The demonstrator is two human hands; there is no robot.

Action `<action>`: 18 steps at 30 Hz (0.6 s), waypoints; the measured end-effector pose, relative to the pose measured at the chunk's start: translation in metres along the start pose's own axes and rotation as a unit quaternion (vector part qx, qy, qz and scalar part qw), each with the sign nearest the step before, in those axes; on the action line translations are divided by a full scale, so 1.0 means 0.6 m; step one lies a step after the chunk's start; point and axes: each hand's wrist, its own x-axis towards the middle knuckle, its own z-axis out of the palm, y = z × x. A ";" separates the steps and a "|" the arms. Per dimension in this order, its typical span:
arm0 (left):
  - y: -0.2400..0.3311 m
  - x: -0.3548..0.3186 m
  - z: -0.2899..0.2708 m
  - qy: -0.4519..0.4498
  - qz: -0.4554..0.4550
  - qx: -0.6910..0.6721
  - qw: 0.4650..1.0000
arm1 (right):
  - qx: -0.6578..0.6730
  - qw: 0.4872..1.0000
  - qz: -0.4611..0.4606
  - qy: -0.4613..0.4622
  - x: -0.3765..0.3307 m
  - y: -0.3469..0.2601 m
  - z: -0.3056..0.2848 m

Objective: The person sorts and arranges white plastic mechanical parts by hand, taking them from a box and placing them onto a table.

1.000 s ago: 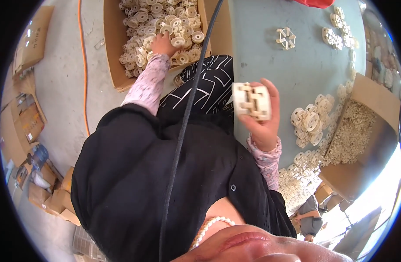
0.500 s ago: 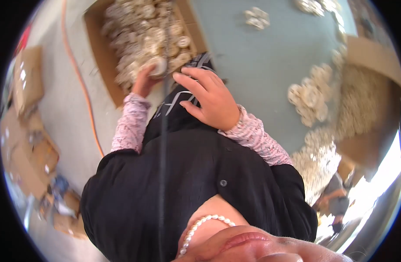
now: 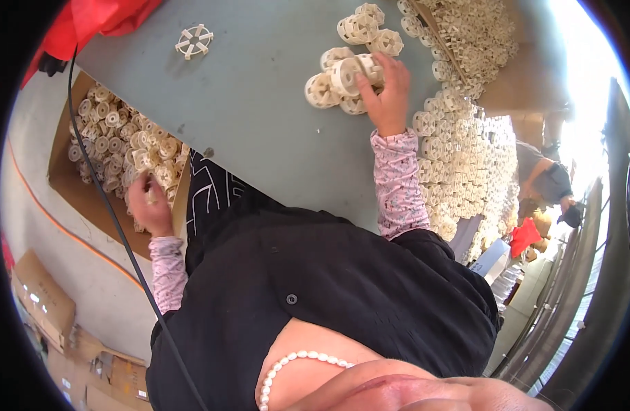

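At the upper middle of the table, my right hand [image 3: 393, 94] is closed on a cream plastic wheel-like part [image 3: 345, 76], thumb on its near side. Around and under it lies a small cluster of similar parts [image 3: 320, 90]. On the left, my left hand [image 3: 151, 207] is over the near side of an open cardboard box [image 3: 61, 162], whose inside is heaped with cream slotted plastic rings [image 3: 109, 145]. Its fingers are curled and blurred among the nearest rings, so I cannot make out whether it holds one.
The grey-green table [image 3: 260, 103] carries a lone spoked ring [image 3: 194, 42] and rows of stacked parts [image 3: 459, 171] on the right. A thin black cable [image 3: 116, 222] crosses before my left arm. Another person [image 3: 548, 179] is far right. An orange cord [image 3: 71, 236] lies on the floor.
My view has swung to the right. My right hand has gone from near my lap to the parts on the table and gripped one. My left hand no longer visibly holds the round part.
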 end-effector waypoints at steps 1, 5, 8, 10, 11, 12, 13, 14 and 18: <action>0.072 0.006 0.002 -0.013 0.053 -0.043 0.998 | 0.008 1.000 0.004 0.001 -0.009 -0.016 0.003; 0.333 0.041 0.038 -0.153 0.146 -0.173 0.962 | 0.017 0.997 -0.074 -0.017 -0.051 -0.096 0.016; 0.402 0.051 0.094 -0.186 0.232 -0.124 0.947 | 0.093 0.993 -0.067 -0.021 -0.074 -0.132 0.020; 0.402 0.044 0.130 -0.185 0.311 -0.095 0.927 | 0.096 0.993 -0.060 -0.009 -0.075 -0.129 0.024; 0.393 0.043 0.142 -0.187 0.311 -0.091 0.927 | 0.094 0.994 -0.055 0.004 -0.072 -0.124 0.025; 0.385 0.043 0.147 -0.193 0.295 -0.110 0.929 | 0.097 0.994 -0.051 0.005 -0.071 -0.119 0.024; 0.378 0.042 0.149 -0.199 0.277 -0.127 0.931 | 0.080 0.996 -0.032 -0.001 -0.067 -0.113 0.020; 0.371 0.038 0.147 -0.201 0.277 -0.123 0.931 | 0.064 0.998 -0.014 -0.007 -0.066 -0.107 0.018; 0.374 0.054 0.123 -0.152 0.245 -0.208 0.935 | 0.073 0.997 -0.006 0.009 -0.069 -0.089 0.020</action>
